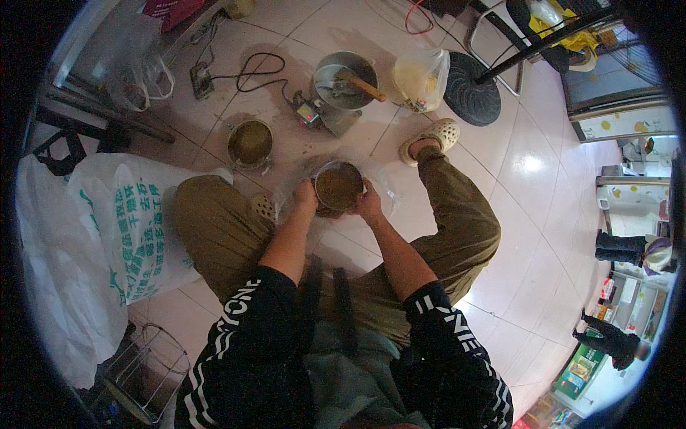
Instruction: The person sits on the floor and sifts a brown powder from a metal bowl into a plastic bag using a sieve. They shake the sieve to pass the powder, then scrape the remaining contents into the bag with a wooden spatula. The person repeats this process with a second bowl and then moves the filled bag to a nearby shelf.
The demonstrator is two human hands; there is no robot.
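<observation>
Bowl [339,163], round, lies midway between left hand [307,195] and right hand [369,203], both gripping its sides over clear plastic [388,191].

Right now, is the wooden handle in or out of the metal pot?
Partly in: the wooden handle starts inside the metal pot and crosses its rim.

Left hand [307,198], right hand [369,204]: fingertips hard to make out against round container [339,186]; brown contents too blurred to name. Plastic bag [386,194] beneath, middle hidden by container. Left clog [264,207] mostly hidden behind trouser leg [214,229] and forearm [287,247]. White sack [78,250] partly covered by knee, outer side lost in dark rim. Standing fan [471,89]: head cut off at upper right. Far people [611,343] too small, blurred for detail.
</observation>
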